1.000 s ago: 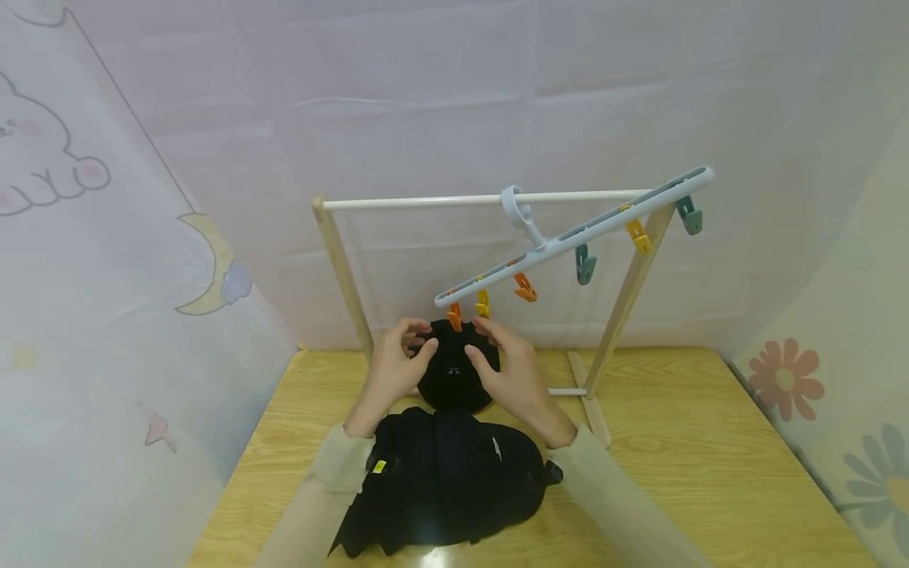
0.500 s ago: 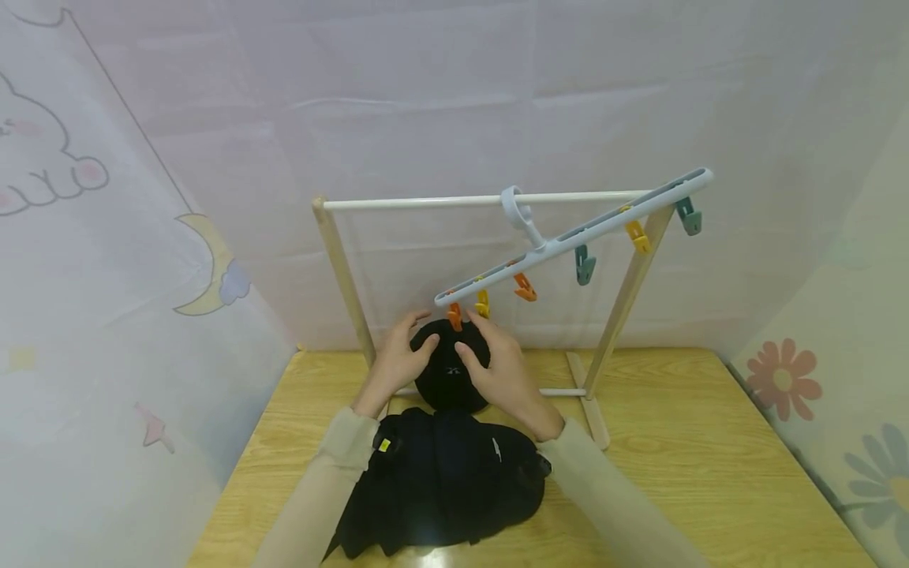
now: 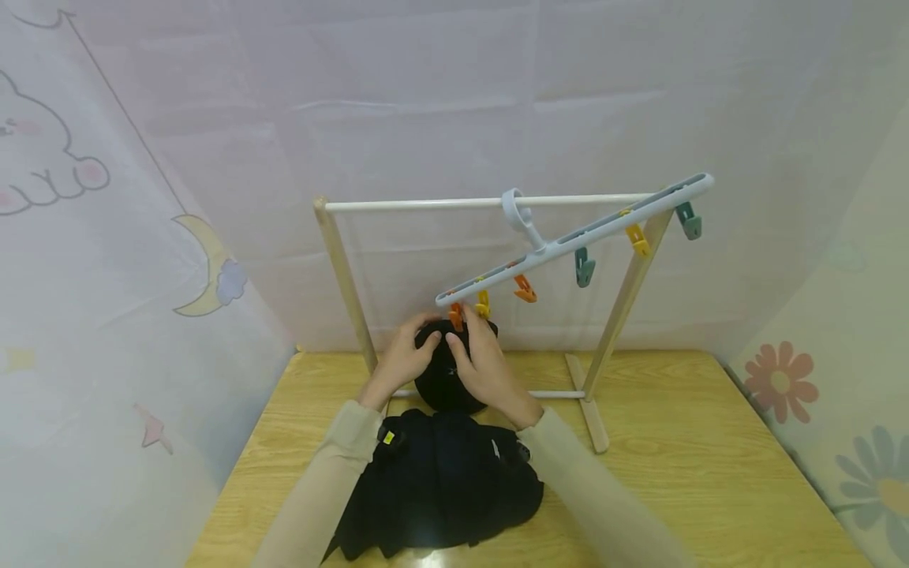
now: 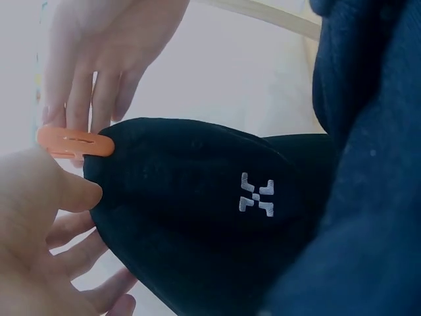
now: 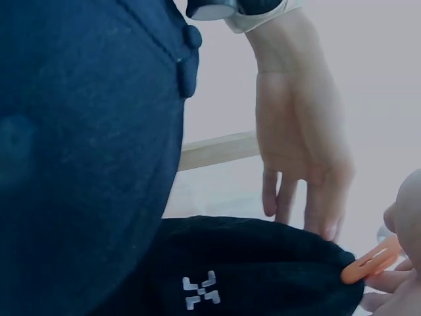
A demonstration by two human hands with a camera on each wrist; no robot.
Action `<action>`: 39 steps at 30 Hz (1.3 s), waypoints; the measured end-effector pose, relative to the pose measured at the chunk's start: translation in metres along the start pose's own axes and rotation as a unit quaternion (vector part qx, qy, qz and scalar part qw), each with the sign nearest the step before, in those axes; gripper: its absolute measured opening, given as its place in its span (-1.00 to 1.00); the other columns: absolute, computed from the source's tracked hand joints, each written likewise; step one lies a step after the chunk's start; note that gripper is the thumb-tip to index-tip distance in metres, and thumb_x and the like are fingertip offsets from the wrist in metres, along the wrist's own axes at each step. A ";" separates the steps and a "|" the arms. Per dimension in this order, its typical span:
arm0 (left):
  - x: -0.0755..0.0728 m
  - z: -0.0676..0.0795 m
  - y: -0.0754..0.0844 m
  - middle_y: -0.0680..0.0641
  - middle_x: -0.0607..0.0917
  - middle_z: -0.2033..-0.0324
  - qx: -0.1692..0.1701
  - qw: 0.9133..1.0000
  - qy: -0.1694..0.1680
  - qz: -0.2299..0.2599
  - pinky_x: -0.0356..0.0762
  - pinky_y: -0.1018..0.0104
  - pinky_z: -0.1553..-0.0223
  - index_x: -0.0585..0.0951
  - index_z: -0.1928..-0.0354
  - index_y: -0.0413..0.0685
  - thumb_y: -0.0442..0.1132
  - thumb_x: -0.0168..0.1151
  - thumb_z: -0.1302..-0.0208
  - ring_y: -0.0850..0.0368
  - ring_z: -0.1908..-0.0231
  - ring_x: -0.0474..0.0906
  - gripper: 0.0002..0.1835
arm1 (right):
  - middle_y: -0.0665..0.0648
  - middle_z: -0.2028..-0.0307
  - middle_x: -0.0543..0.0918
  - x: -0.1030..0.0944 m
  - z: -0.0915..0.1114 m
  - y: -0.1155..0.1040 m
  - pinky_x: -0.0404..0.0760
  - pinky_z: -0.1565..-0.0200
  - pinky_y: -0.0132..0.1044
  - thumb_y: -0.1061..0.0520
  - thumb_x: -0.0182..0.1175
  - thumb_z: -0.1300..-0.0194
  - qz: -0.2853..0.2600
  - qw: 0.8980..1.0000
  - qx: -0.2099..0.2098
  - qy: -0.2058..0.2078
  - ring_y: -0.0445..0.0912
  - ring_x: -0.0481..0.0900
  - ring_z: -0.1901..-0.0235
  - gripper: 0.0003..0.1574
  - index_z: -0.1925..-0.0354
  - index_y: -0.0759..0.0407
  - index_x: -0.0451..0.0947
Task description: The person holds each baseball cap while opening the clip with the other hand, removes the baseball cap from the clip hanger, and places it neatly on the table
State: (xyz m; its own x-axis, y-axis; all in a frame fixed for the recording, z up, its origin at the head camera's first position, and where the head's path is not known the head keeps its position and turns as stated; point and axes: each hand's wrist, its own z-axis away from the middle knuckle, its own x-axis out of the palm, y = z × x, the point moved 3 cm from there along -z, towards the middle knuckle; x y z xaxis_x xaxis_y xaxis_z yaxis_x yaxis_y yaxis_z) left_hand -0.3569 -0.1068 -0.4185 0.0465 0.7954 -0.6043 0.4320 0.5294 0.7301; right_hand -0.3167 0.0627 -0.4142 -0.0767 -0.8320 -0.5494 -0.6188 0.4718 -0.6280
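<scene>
A black cap (image 3: 440, 386) with a small white embroidered mark hangs upright at the hanger's low left end. An orange clip (image 4: 75, 143) sits against its top edge. My left hand (image 3: 405, 359) is at the cap's left side, pinching the edge with its thumb in front and fingers partly hidden behind. My right hand (image 3: 490, 371) is at the cap's right side, its index finger beside the clip. In the right wrist view the right thumb (image 5: 393, 217) overlaps the clip's tail; whether it grips the clip is unclear.
The pale blue hanger (image 3: 568, 248) tilts up to the right on the rack's white bar (image 3: 412, 205), with orange, yellow and green clips along it. A heap of dark cloth (image 3: 440, 489) with a small white mark lies on the wooden table (image 3: 682, 457) between the forearms.
The right hand has moved left, closer to the clip and the left hand. The left hand has shifted slightly in, against the cap. Fingers of both hands now meet the cap's top edge.
</scene>
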 end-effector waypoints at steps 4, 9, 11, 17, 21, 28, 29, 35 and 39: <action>0.000 0.000 -0.001 -0.18 0.61 -0.37 0.001 1.000 0.002 0.001 0.39 -0.25 -0.47 0.58 -0.40 -0.09 -0.21 0.13 -0.65 -0.24 -0.44 0.46 -0.61 | 0.45 -0.47 0.37 0.007 -0.006 0.005 0.38 -0.44 0.25 0.11 -0.09 -0.76 -0.005 0.999 -0.030 0.028 0.31 0.39 -0.44 -0.27 -0.66 0.37 -0.01; 0.001 -0.001 0.000 -0.20 0.65 -0.33 0.013 1.000 0.008 0.002 0.43 -0.22 -0.45 0.60 -0.37 -0.16 -0.26 0.12 -0.64 -0.24 -0.40 0.51 -0.62 | 0.34 0.11 0.56 0.011 -0.013 0.009 0.47 0.03 0.09 0.17 -0.09 -0.74 -0.006 0.996 -0.057 0.067 0.18 0.52 0.13 -0.43 -0.53 0.40 0.20; 0.002 -0.002 0.000 -0.21 0.65 -0.33 0.016 1.000 0.008 0.002 0.44 -0.21 -0.44 0.60 -0.37 -0.18 -0.27 0.10 -0.65 -0.23 -0.40 0.52 -0.62 | 0.33 0.09 0.58 0.011 -0.015 0.011 0.50 0.06 0.03 0.17 -0.08 -0.74 -0.016 0.995 -0.058 0.079 0.14 0.53 0.15 -0.46 -0.50 0.41 0.24; 0.004 -0.003 0.002 -0.21 0.67 -0.30 0.022 1.000 0.009 -0.001 0.46 -0.19 -0.42 0.61 -0.35 -0.18 -0.28 0.09 -0.65 -0.21 -0.37 0.55 -0.64 | 0.33 0.04 0.60 0.013 -0.019 0.015 0.53 0.11 -0.11 0.17 -0.09 -0.75 -0.044 0.994 -0.045 0.094 0.06 0.54 0.16 -0.56 -0.39 0.38 0.35; 0.004 -0.003 0.003 -0.21 0.70 -0.27 0.030 0.999 0.018 0.000 0.48 -0.17 -0.40 0.64 -0.31 -0.17 -0.34 0.11 -0.62 -0.20 -0.34 0.58 -0.67 | 0.39 0.09 0.59 0.014 -0.022 0.017 0.49 0.15 -0.16 0.16 -0.13 -0.76 -0.055 0.994 -0.038 0.090 0.04 0.51 0.21 -0.59 -0.34 0.39 0.38; 0.005 -0.004 0.005 -0.18 0.67 -0.33 0.042 0.999 0.003 -0.005 0.45 -0.10 -0.46 0.60 -0.37 -0.16 -0.28 0.09 -0.65 -0.14 -0.39 0.55 -0.63 | 0.37 0.20 0.59 0.013 -0.024 0.014 0.44 0.29 -0.26 0.17 -0.10 -0.75 -0.070 0.993 -0.036 0.091 -0.01 0.46 0.38 -0.62 -0.25 0.44 0.43; 0.005 -0.004 0.004 -0.18 0.66 -0.34 0.042 0.999 -0.001 -0.005 0.44 -0.09 -0.46 0.59 -0.38 -0.16 -0.27 0.09 -0.66 -0.13 -0.39 0.55 -0.63 | 0.35 0.20 0.59 0.013 -0.024 0.014 0.45 0.29 -0.27 0.16 -0.09 -0.75 -0.069 0.993 -0.036 0.092 -0.02 0.47 0.37 -0.62 -0.25 0.43 0.44; 0.005 -0.003 0.004 -0.17 0.68 -0.31 0.041 0.999 0.001 -0.012 0.48 -0.08 -0.44 0.61 -0.36 -0.15 -0.27 0.11 -0.66 -0.12 -0.37 0.58 -0.64 | 0.36 0.17 0.64 0.013 -0.023 0.016 0.50 0.24 -0.27 0.16 -0.03 -0.73 -0.068 0.992 -0.033 0.105 -0.01 0.52 0.30 -0.64 -0.25 0.37 0.49; 0.005 -0.003 0.004 -0.16 0.70 -0.30 0.043 0.999 0.006 -0.018 0.48 -0.09 -0.43 0.63 -0.34 -0.14 -0.27 0.12 -0.65 -0.12 -0.35 0.59 -0.65 | 0.32 0.15 0.68 0.012 -0.022 0.017 0.55 0.20 -0.21 0.15 0.03 -0.71 -0.072 0.990 -0.037 0.119 0.01 0.56 0.26 -0.67 -0.23 0.31 0.54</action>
State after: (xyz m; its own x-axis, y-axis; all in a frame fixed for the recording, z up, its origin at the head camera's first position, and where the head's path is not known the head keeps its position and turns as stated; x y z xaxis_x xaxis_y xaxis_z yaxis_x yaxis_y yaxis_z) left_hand -0.3574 -0.1003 -0.4177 0.0178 0.7798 -0.6257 0.5092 0.5315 0.6769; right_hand -0.3455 0.0540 -0.4196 -0.1605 -0.9381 -0.3069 -0.6916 0.3287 -0.6431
